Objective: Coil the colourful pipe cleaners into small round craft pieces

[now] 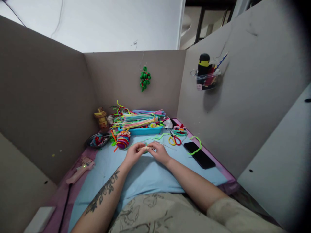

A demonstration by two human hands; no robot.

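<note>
My left hand and my right hand meet over the middle of the cloth, fingers closed. Between their fingertips is a small pale pipe-cleaner piece, mostly covered by the fingers. Something light green shows just behind it, too small to make out. Left of my left hand sits a striped, multicoloured pipe-cleaner bundle. Beyond my right hand lie scissors with one yellow and one red handle loop, beside a loose green pipe cleaner.
A blue tray heaped with pipe cleaners stands at the back. A black phone lies right, under a bent green pipe cleaner. Left are a dark bowl, a brown cup and a pink glue gun. Grey panels enclose the table.
</note>
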